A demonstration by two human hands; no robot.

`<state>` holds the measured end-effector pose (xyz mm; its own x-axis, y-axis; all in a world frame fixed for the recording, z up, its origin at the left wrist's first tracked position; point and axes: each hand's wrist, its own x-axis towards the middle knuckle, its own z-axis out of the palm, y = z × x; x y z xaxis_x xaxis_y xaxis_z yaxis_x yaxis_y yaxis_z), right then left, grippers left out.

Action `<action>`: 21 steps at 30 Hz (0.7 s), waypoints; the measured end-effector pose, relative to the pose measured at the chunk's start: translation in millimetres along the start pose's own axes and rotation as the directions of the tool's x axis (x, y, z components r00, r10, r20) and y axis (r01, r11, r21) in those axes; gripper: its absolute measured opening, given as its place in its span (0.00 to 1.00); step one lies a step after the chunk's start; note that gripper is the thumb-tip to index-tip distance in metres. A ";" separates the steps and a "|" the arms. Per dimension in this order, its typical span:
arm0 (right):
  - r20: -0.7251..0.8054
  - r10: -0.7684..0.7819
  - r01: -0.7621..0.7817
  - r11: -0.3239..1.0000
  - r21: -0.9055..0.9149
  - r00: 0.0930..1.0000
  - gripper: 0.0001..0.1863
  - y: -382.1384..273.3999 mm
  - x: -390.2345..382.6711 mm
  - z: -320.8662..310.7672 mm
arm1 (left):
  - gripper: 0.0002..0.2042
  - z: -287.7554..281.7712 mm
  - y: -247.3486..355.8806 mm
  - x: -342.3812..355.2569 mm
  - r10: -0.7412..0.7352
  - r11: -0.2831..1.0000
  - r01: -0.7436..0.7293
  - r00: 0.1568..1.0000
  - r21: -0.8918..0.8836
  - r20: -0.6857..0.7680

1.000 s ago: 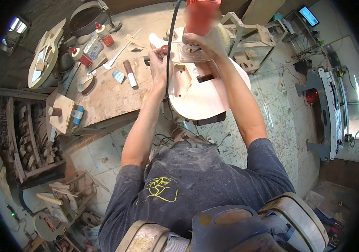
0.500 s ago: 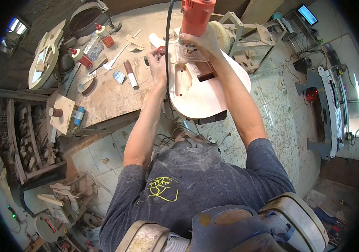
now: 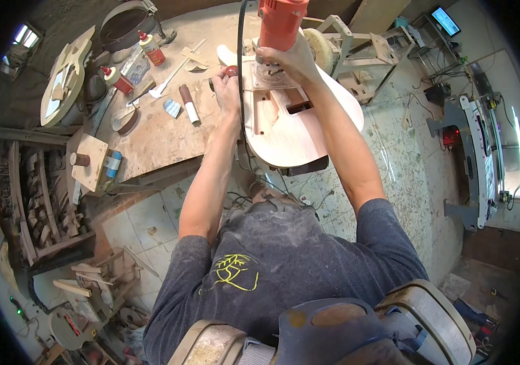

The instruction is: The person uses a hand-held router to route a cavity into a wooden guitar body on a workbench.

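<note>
A pale wooden guitar body [image 3: 290,137] with routed pockets lies at the table's right edge. My right hand [image 3: 288,61] is closed around the lower part of an orange-red handheld router [image 3: 282,24]. The router stands upright on the body, its clear base plate [image 3: 270,74] over the upper pockets. My left hand [image 3: 227,91] is closed at the body's left edge, gripping a red rounded knob [image 3: 231,71]; what the knob belongs to is hidden. A black cable [image 3: 243,73] hangs between my hands.
On the wooden table [image 3: 162,143] are two glue bottles [image 3: 151,48], [image 3: 117,79], a brown-and-white cylinder [image 3: 189,104] and crumpled sandpaper [image 3: 172,108]. Another guitar body [image 3: 68,79] leans at left. A wooden frame [image 3: 372,48] stands beyond the workpiece. Cords lie on the tiled floor [image 3: 333,207].
The router and my right hand have shifted slightly left across the guitar body. My left hand stays at the red knob with hardly any movement.
</note>
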<state>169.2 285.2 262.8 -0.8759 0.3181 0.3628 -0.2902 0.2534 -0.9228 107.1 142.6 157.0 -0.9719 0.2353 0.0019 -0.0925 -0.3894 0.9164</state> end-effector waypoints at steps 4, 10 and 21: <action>-0.011 -0.042 0.041 0.999 -0.018 0.999 0.26 5.5 -2.2 -1.3 | 0.14 -1.1 -7.3 3.1 -0.023 0.998 0.023 1.000 -0.052 -0.002; -0.033 -0.076 0.075 0.997 -0.028 0.997 0.26 3.9 -6.4 -0.6 | 0.14 -8.0 -22.3 11.8 0.022 1.000 -0.021 0.999 -0.019 0.027; -0.045 -0.029 0.027 0.999 -0.040 0.999 0.23 -4.2 -17.5 -1.2 | 0.17 -15.8 -8.2 -2.1 -0.016 0.971 -0.009 0.995 0.238 0.102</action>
<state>186.2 279.7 260.4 -0.8488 0.3517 0.3948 -0.2980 0.2987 -0.9066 106.5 131.2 143.2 -0.9430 0.3316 0.0280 -0.0298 -0.1679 0.9854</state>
